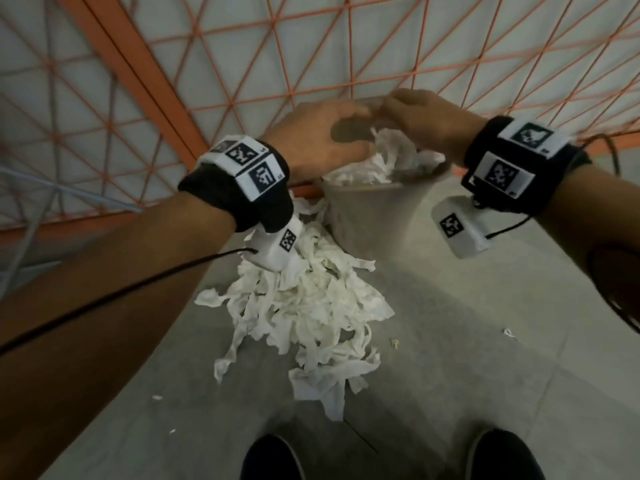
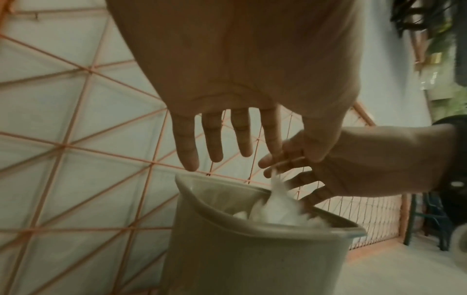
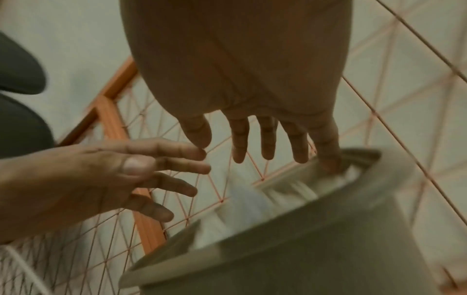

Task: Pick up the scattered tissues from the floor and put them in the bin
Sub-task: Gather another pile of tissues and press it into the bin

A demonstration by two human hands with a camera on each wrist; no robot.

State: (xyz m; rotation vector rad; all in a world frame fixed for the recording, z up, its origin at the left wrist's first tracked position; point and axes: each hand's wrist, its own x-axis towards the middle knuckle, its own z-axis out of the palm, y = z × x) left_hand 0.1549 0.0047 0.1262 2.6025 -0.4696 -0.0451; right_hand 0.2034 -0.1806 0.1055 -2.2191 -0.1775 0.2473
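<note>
Grey-beige plastic, round and tapering toward its base, the waste bin [image 1: 374, 209] stands on the pale concrete floor [image 1: 467, 341] at about 12 o'clock from the person's dark shoes [image 1: 273, 459], close against an orange metal frame strung with orange netting [image 1: 145, 77]. Crumpled white tissue in the bin [image 1: 388, 157] is heaped up past the rim. Both hands hover over the opening. The left hand [image 1: 311, 140] is at the bin's 10 o'clock, palm down; the left wrist view shows its fingers [image 2: 212, 139] straight and spread, holding nothing, with the tips just above the rim. The right hand [image 1: 426, 123] is at the bin's 1 o'clock, and its fingers [image 3: 298, 139] are likewise extended and parted, with the outermost one reaching down to the tissue at the rim. In the left wrist view a blurred wisp of tissue hangs right by the right hand's fingertips; whether it is pinched or only touching cannot be told. A large loose pile of torn white tissue strips [image 1: 304, 306] lies on the floor at the bin's 7 o'clock, touching its base and spreading toward the shoes. A few small white scraps [image 1: 509, 332] lie apart at 4 o'clock. Black wristbands with white coded markers [image 1: 249, 168] sit on both wrists.
</note>
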